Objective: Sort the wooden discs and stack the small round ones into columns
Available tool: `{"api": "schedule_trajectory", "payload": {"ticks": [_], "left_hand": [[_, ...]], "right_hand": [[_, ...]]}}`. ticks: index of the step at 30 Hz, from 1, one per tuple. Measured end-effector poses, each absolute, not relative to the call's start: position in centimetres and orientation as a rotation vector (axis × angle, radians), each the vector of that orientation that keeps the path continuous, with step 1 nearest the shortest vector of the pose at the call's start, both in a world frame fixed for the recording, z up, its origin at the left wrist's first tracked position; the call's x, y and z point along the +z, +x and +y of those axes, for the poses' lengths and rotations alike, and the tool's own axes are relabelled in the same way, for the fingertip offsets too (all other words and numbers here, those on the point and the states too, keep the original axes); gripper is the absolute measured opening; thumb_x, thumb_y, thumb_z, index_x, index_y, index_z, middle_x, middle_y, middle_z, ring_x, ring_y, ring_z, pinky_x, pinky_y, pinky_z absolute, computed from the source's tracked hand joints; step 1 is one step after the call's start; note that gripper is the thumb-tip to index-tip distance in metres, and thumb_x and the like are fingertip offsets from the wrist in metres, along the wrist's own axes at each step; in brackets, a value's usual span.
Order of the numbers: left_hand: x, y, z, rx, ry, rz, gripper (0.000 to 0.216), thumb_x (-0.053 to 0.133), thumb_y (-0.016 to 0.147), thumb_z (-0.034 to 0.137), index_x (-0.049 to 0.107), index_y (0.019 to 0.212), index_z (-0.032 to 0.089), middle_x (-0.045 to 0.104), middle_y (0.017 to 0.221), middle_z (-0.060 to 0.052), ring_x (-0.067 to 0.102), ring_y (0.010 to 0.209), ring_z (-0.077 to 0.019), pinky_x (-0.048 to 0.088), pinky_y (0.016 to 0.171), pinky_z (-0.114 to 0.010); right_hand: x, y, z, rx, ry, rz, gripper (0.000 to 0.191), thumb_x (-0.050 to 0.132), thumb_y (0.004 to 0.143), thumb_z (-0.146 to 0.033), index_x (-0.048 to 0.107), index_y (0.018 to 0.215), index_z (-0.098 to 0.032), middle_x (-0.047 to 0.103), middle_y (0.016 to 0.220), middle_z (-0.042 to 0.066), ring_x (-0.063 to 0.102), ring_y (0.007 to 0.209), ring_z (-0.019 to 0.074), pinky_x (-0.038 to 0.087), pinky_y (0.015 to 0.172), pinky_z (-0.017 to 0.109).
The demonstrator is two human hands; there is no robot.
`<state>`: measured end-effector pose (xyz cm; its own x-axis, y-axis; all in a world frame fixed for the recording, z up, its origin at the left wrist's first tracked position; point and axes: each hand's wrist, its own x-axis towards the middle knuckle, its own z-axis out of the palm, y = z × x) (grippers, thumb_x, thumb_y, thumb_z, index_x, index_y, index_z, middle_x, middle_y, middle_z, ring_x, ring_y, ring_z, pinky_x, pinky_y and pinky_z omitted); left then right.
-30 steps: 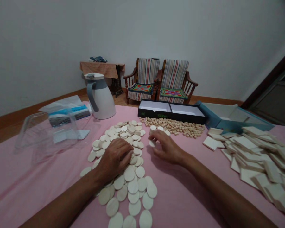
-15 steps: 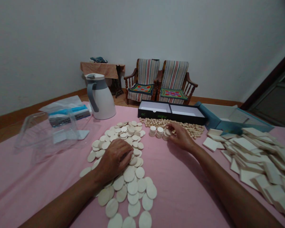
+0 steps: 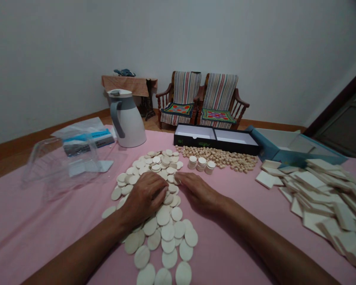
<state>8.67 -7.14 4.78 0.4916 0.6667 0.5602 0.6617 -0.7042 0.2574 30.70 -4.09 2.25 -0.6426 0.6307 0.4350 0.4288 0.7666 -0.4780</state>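
A spread of pale round wooden discs (image 3: 163,225) covers the middle of the pink tablecloth (image 3: 32,237). My left hand (image 3: 145,196) lies palm down on the discs, fingers curled over them. My right hand (image 3: 197,190) rests at the right edge of the pile, fingertips touching the small discs, fingers stretched fairly flat. Three short stacks of small discs (image 3: 201,163) stand just beyond my right hand, apart from it. Behind them lies a strip of small wooden beads (image 3: 228,158).
A white and grey jug (image 3: 127,118) stands at the back left beside a clear plastic container (image 3: 62,166). A black divided box (image 3: 215,138) and a blue box (image 3: 287,148) sit at the back. Square wooden tiles (image 3: 323,194) are heaped on the right.
My right hand carried a small stack out to the row near the beads, set it down as the third stack, then came back to the pile's edge. The left hand stayed put.
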Motion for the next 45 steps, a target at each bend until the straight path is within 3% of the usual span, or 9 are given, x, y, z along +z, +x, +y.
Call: {"api": "schedule_trajectory", "payload": {"ticks": [3,7,12,17,21,27,36,41,45], "left_hand": [[4.7,8.6,-7.1,1.008,2.707,1.204,0.017,0.046,0.088,0.017,0.063,0.085,0.016,0.064,0.081,-0.006,0.056,0.081,-0.0189,0.044,0.079,-0.037],[4.6,8.6,-7.1,1.014,2.688,1.21,0.016,0.047,0.088,0.017,0.063,0.086,0.017,0.064,0.082,-0.006,0.056,0.082,-0.0194,0.044,0.08,-0.037],[4.6,8.6,-7.2,1.013,2.674,1.22,0.016,0.047,0.088,0.018,0.064,0.085,0.016,0.063,0.081,-0.006,0.056,0.081,-0.0192,0.044,0.078,-0.037],[4.5,8.5,-7.1,1.01,2.674,1.21,0.016,0.048,0.088,0.018,0.064,0.086,0.016,0.063,0.081,-0.006,0.056,0.081,-0.0189,0.043,0.079,-0.037],[4.6,8.5,-7.1,1.01,2.675,1.201,0.015,0.048,0.088,0.017,0.064,0.086,0.016,0.063,0.081,-0.006,0.056,0.081,-0.0191,0.043,0.079,-0.037],[4.3,8.5,-7.1,1.009,2.684,1.199,0.015,0.049,0.088,0.017,0.063,0.086,0.016,0.063,0.081,-0.006,0.055,0.082,-0.0189,0.043,0.081,-0.037],[4.4,8.5,-7.1,0.979,2.676,1.202,0.014,0.048,0.088,0.018,0.062,0.085,0.016,0.062,0.081,-0.006,0.054,0.081,-0.0188,0.042,0.079,-0.036],[4.3,8.4,-7.0,0.99,2.673,1.209,0.015,0.048,0.089,0.018,0.063,0.086,0.016,0.062,0.081,-0.006,0.054,0.081,-0.0187,0.042,0.08,-0.037],[4.2,8.4,-6.9,0.994,2.677,1.195,0.015,0.048,0.089,0.018,0.063,0.086,0.016,0.063,0.081,-0.006,0.054,0.081,-0.0184,0.042,0.079,-0.036]], "right_hand": [[1.7,30.1,-4.6,0.396,-0.824,-2.435,0.041,0.039,0.094,-0.016,0.041,0.134,-0.022,0.05,0.134,0.012,0.044,0.123,0.0212,0.037,0.099,0.041],[2.4,30.2,-4.8,0.391,-0.955,-2.43,0.023,0.043,0.093,-0.016,0.058,0.111,-0.02,0.061,0.107,0.009,0.053,0.1,0.0191,0.043,0.085,0.035],[3.5,30.8,-5.1,0.395,-1.037,-2.417,0.014,0.049,0.087,-0.014,0.061,0.093,-0.017,0.057,0.091,0.007,0.051,0.085,0.017,0.042,0.074,0.03],[5.4,33.3,-3.1,0.249,-1.071,-2.198,0.023,0.055,0.081,-0.017,0.063,0.102,-0.018,0.056,0.092,0.007,0.052,0.082,0.0178,0.043,0.072,0.03],[6.5,36.3,-0.9,0.047,-1.314,-1.915,0.023,0.058,0.074,-0.017,0.065,0.096,-0.016,0.057,0.084,0.006,0.052,0.072,0.0172,0.042,0.067,0.03],[5.9,38.3,0.3,0.035,-1.549,-1.868,0.02,0.05,0.068,-0.011,0.067,0.075,-0.016,0.06,0.069,0.003,0.054,0.064,0.0151,0.039,0.063,0.027],[6.7,41.4,0.7,0.088,-1.862,-2.086,0.012,0.056,0.072,-0.015,0.068,0.073,-0.017,0.068,0.074,0.005,0.059,0.068,0.0159,0.036,0.06,0.024],[5.0,40.8,0.8,0.279,-1.919,-2.27,0.018,0.06,0.072,-0.018,0.068,0.088,-0.016,0.07,0.083,0.007,0.061,0.075,0.0172,0.037,0.062,0.024],[4.8,39.8,0.5,0.3,-1.913,-2.337,0.015,0.056,0.073,-0.015,0.069,0.08,-0.015,0.069,0.08,0.008,0.06,0.07,0.0169,0.036,0.06,0.024]]}}
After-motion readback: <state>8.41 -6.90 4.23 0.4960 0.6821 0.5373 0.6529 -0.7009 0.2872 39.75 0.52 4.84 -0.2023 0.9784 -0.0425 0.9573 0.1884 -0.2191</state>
